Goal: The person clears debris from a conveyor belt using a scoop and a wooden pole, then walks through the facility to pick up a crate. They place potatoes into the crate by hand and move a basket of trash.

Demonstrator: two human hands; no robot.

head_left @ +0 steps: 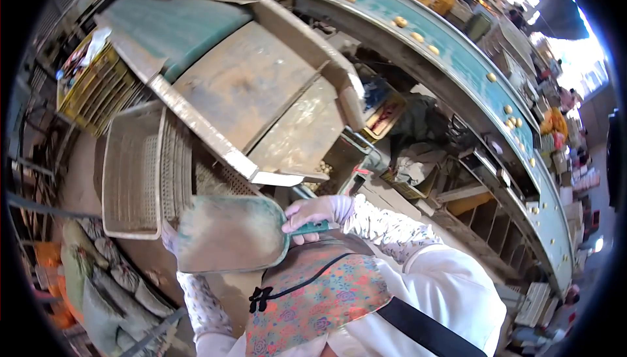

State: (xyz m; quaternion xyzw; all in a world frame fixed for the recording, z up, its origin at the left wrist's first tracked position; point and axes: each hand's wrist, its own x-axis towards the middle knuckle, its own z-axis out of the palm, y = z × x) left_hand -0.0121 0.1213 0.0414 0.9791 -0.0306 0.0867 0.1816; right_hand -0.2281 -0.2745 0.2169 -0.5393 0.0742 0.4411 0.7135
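My right hand [309,218], in a pale glove, is closed round the green handle of a dusty plastic scoop [232,234]. The scoop's broad pan is turned up toward me, coated in brown dirt, and carries no visible load. My left hand [169,238] is at the pan's left edge, mostly hidden behind it. Whether its fingers grip the scoop or the crate behind is not visible. Just beyond that hand stands a pale plastic crate [132,171]. Above the scoop slopes a dirty metal chute [245,86], its lower end near my right hand.
A green conveyor belt [450,56] carrying scattered potatoes [400,22] curves along the right. A yellow crate [98,89] stands at the left, with filled sacks [121,292] below it. Stacked bins sit under the conveyor. Other people are in the far background.
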